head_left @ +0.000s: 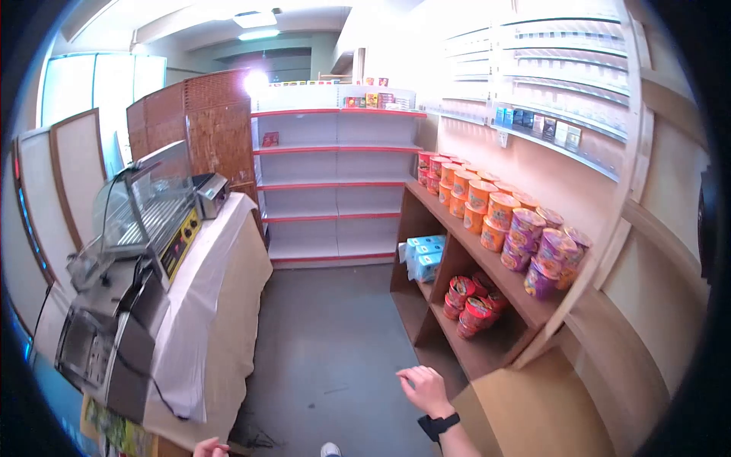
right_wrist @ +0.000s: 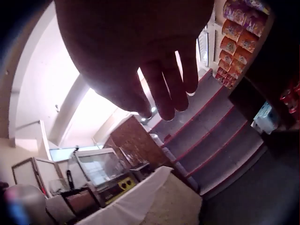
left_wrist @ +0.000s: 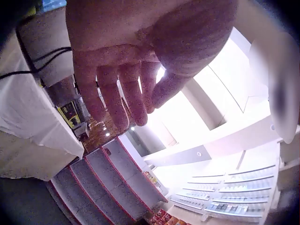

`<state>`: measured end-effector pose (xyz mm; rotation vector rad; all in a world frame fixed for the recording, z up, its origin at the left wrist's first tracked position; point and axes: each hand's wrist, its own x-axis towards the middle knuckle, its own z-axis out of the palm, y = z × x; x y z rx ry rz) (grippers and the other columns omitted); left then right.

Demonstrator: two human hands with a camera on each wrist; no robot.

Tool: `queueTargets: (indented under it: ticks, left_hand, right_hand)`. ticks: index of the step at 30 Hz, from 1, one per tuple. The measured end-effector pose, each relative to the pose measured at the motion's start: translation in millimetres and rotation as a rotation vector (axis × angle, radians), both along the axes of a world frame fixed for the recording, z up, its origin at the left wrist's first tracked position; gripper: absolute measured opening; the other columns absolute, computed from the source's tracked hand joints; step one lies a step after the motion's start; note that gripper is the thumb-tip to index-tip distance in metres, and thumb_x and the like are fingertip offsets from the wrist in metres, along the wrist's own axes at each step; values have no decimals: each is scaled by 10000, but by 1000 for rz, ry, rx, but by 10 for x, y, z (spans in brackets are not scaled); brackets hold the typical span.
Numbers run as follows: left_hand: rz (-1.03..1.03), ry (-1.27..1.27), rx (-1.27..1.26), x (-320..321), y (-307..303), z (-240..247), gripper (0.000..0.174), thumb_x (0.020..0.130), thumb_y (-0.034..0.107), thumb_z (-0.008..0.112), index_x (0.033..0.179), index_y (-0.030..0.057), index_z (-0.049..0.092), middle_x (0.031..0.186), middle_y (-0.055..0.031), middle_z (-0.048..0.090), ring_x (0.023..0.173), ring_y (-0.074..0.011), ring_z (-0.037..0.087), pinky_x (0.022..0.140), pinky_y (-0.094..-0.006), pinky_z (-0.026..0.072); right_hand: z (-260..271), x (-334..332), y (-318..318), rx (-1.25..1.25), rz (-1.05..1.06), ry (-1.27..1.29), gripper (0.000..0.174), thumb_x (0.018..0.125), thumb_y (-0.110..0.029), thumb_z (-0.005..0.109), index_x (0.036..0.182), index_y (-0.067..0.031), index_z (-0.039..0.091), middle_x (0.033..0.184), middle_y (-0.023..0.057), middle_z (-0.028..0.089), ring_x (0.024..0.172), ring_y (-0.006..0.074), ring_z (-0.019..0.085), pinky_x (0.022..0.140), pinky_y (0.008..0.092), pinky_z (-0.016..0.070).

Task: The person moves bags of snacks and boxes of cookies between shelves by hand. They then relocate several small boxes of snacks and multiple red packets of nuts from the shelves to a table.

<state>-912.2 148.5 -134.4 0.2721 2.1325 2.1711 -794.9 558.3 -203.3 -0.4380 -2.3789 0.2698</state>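
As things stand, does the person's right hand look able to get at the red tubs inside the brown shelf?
Probably yes. The right hand holds nothing, and the red tubs sit uncovered, with nothing visible between. They lie ahead of it, so a lean forward may be needed.

Glare Overhead, Heavy Backlight Below

In the head view, a white flare burns beside the upper corner of the brown wooden partition [head_left: 217, 118]; a glowing rectangular ceiling panel [head_left: 255, 20] and tall pale windows [head_left: 106, 84] add light. The upper white metal wall rack [head_left: 563, 46] washes out. Straight edges bow, and black closes round the corners. In the left wrist view, the backlit left hand [left_wrist: 136, 61] looks purplish and grainy; a smooth pale shape [left_wrist: 285, 89] at the right edge is out of focus. In the right wrist view, the right hand [right_wrist: 140, 51] darkens almost to silhouette, and the smooth grey floor [right_wrist: 239, 199] sinks into shadow.
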Motion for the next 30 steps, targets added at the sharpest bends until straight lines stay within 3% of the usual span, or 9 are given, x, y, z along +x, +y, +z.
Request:
queueTargets:
  ticks: [2,9,11,17,18,20,21,26,30]
  left_hand:
    - [-89,54,17,-718,262,-38,202,924,77,533,1104,2,587,982,-42,621,929,-127,567,845,-252,441]
    - [-593,171,27,-2337,2529,579,227,912,16,529,1133,12,581,980,-37,627,907,-105,566,805,-221,435]
    - [-696,340,-58,-2662,3180,518,235,901,-6,538,1130,16,585,965,-28,625,881,-86,563,771,-208,441]
    - [-864,170,117,-3451,4879,-25,254,912,30,545,1166,31,560,938,-5,612,813,-49,541,708,-182,436]
    - [-855,171,129,-3682,5120,-103,254,912,30,545,1166,31,560,938,-5,612,813,-49,541,708,-182,436]
    - [-913,280,-113,-4173,5550,-190,382,830,88,659,1192,28,549,1009,-90,660,976,-177,627,851,-301,482]
    - [-830,320,-74,-4312,5748,37,256,861,38,594,1116,20,598,920,-63,678,888,-137,641,805,-269,492]
    - [-582,403,-29,-5333,6473,387,274,828,-4,586,1101,9,601,909,-64,671,834,-122,625,747,-257,484]
    - [-544,172,111,-5912,6841,197,236,917,43,544,1150,32,571,937,-6,613,834,-60,546,725,-187,435]
  right_hand:
    - [76,-257,388,23,-19,-41,64,778,-142,627,837,-132,652,753,27,628,745,213,607,674,336,474]
    - [373,-865,1490,-136,-371,129,72,779,-91,628,838,-88,670,836,77,662,800,264,626,740,356,490]
    - [379,-1003,1680,-150,-447,151,61,792,-108,627,817,-68,665,828,94,660,796,274,624,738,364,489]
    - [-148,-1182,2954,-161,-731,107,158,844,-168,590,804,-28,652,792,126,643,763,308,607,709,397,476]
    - [-144,-1339,3232,-148,-722,107,158,844,-168,590,804,-28,652,792,126,643,763,308,607,709,397,476]
    - [-69,-1680,3782,-51,-716,100,160,851,-160,577,807,-26,652,792,127,642,760,307,606,706,401,474]
    - [78,-1972,4016,-128,-689,125,161,848,-165,581,807,-28,654,796,128,643,764,305,608,712,398,475]
    - [495,-3727,5209,-79,-426,57,138,839,-170,600,822,-53,673,821,117,655,790,300,616,714,383,481]
    - [745,-5217,5733,-56,-13,128,94,818,-148,634,831,-70,685,802,85,661,753,272,617,684,358,482]
